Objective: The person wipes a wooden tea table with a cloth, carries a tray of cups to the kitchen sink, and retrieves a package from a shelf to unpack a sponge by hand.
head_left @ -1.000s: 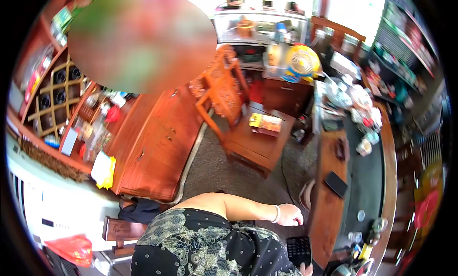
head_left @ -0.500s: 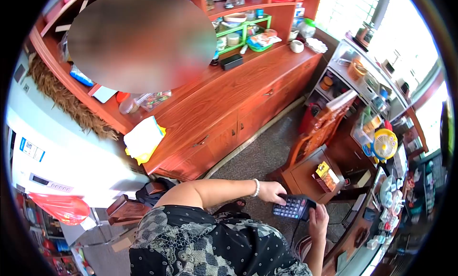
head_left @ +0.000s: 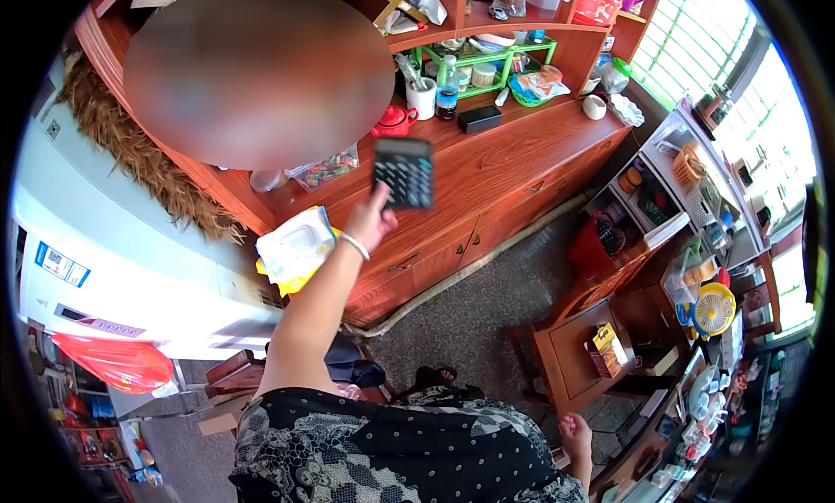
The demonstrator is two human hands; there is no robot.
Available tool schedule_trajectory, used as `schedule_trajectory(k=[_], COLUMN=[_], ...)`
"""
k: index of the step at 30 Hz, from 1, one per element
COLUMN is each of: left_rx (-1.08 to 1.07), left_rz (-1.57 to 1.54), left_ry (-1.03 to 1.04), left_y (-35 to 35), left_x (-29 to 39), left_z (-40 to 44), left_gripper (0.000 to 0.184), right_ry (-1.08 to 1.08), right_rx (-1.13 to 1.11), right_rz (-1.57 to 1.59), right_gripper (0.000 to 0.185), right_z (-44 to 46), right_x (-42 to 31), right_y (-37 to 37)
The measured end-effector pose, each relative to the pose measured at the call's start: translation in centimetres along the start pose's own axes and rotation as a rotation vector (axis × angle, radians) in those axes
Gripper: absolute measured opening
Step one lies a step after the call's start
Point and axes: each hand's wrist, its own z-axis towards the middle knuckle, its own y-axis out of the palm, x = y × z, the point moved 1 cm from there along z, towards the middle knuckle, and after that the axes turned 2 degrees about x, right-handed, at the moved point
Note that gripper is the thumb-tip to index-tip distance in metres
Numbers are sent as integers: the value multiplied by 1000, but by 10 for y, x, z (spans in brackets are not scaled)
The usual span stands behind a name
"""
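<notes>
My left hand (head_left: 372,219), with a white bracelet at its wrist, grips the lower left part of a dark calculator (head_left: 403,174). The arm is stretched forward, and the calculator appears slightly blurred in front of the wooden cabinet top (head_left: 452,181). Whether it touches the surface I cannot tell. Beyond it are a red teapot (head_left: 394,122), a white cup with utensils (head_left: 421,98), a bottle of dark liquid (head_left: 446,90) and a black box (head_left: 479,119). Down by my right side, my right hand (head_left: 574,437) has curled fingers with nothing visible in them.
Left of the calculator lies a wipes pack (head_left: 298,246) on the cabinet's edge. A wooden chair (head_left: 565,351) with a yellow box (head_left: 607,351) on its seat stands to the right. Beyond are a white shelf (head_left: 670,185) and a yellow fan (head_left: 714,310). A blurred oval hides the upper left.
The calculator has gone from between both hands above the floor to over the cabinet, carried by my left hand. My right hand has let go and dropped lower. The view has shifted.
</notes>
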Motion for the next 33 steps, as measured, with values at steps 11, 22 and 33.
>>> schedule_trajectory(k=[11,22,33], left_rx=[591,790,811], left_rz=[-470,-236,-80], left_ry=[411,27,-225], left_y=[-96,-222,-293], left_x=[90,164,178], left_z=[51,105,154], left_gripper=[31,46,34], right_ry=[536,521,583], right_rx=[-46,9,53], right_rz=[-17,70,306], right_gripper=[26,26,23], right_z=[-108,-127,-106], right_x=[150,147,139], right_y=[11,22,53])
